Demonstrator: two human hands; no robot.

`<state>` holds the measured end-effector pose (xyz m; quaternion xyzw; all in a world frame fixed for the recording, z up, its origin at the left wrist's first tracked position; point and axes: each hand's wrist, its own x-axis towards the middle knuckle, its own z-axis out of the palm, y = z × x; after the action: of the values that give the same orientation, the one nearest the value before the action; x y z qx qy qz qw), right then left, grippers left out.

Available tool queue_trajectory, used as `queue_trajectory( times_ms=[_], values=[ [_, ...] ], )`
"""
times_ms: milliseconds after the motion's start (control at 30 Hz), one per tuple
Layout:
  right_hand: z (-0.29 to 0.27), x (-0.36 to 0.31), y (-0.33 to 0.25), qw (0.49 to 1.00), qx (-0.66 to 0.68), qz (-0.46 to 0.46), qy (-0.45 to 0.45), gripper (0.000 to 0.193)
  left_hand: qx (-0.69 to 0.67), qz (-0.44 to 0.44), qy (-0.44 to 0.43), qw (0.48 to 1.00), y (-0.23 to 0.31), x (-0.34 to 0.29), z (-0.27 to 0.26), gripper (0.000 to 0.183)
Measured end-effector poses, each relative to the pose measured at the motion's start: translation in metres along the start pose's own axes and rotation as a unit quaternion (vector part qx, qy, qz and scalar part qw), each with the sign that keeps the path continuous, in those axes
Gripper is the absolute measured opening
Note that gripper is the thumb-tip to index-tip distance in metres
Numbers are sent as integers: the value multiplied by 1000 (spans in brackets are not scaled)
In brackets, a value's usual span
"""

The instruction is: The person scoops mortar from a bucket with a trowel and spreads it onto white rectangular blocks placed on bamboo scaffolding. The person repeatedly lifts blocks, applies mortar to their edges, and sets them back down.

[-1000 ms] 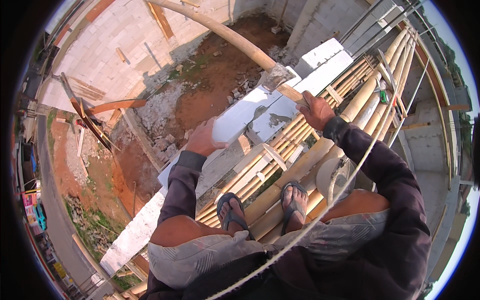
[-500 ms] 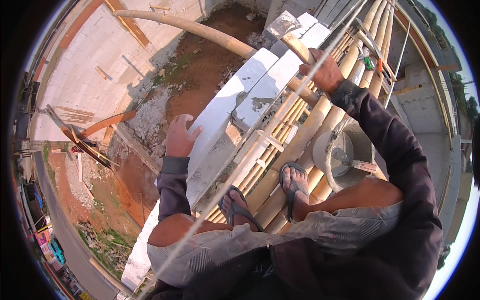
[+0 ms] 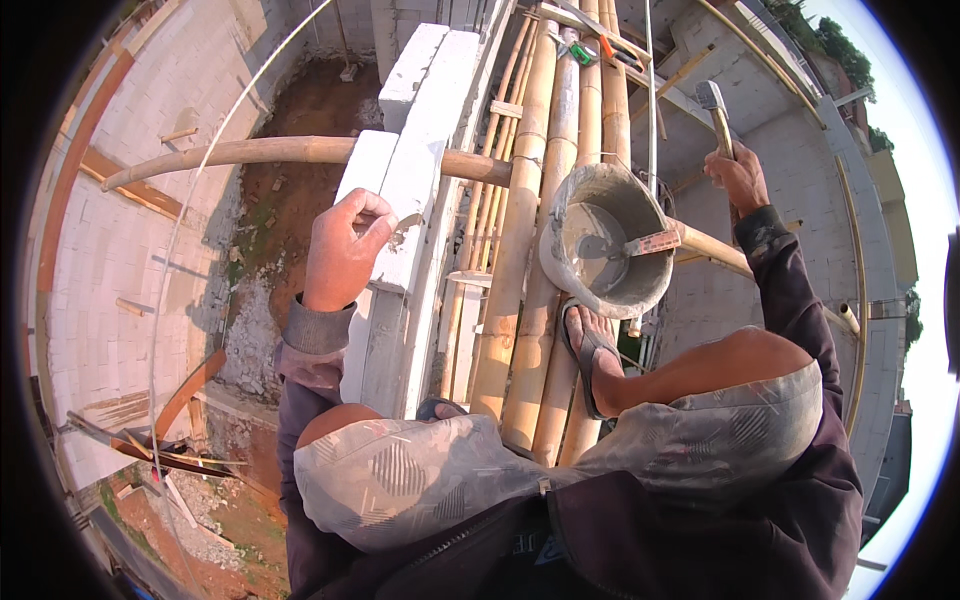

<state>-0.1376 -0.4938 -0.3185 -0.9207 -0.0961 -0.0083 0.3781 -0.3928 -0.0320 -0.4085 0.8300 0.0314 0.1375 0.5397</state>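
Note:
My right hand (image 3: 738,178), raised at the right, is closed round the wooden handle of a hammer (image 3: 712,97) with a grey head pointing up. At the left my left hand (image 3: 345,245) hovers by the near end of the white blocks (image 3: 408,215), its fingers curled in toward the thumb. Whether anything is pinched there cannot be made out. Two rows of these blocks lie side by side along the wall top, with grey mortar smears on them. A mortar bucket (image 3: 655,290) stands to the right on bamboo poles (image 3: 520,270), a trowel-like tool (image 3: 652,243) across its rim.
My sandalled foot (image 3: 592,350) rests on the poles beside the bucket. A thick bamboo pole (image 3: 240,152) crosses under the blocks. A green-handled tool (image 3: 580,52) lies farther along the scaffold. Left of the wall the ground (image 3: 300,130) drops well below. A string (image 3: 205,165) runs at the left.
My right hand has swung from the far blocks out to the right with the hammer. My left hand has curled its spread fingers. The view has turned, bringing the bucket nearer the middle.

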Motion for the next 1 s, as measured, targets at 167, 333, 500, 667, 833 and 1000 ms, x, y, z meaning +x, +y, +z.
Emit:
queue_trajectory(
  times_ms=[167, 333, 500, 667, 833, 1000],
  values=[
    [30, -8, 98, 981, 65, 173, -61, 29, -87, -76, -270, 956, 9, 25, 53, 26],
    [65, -1, 165, 958, 107, 191, -184, 15, -118, -249, -442, 853, 20, 55, 127, 65],
    [75, -11, 175, 935, 193, 240, -172, 21, -211, -351, -412, 814, 21, 79, 165, 58],
    [68, -2, 140, 930, 249, 235, -131, 18, -154, -380, -310, 858, 30, 100, 189, 33],
    [60, 68, 122, 922, 307, 203, -117, 11, -152, -369, -251, 882, 32, 192, 192, 31],
    [79, 183, 136, 923, 363, 120, -46, 9, -19, -267, -157, 951, 25, 298, 212, 35]
  ],
)
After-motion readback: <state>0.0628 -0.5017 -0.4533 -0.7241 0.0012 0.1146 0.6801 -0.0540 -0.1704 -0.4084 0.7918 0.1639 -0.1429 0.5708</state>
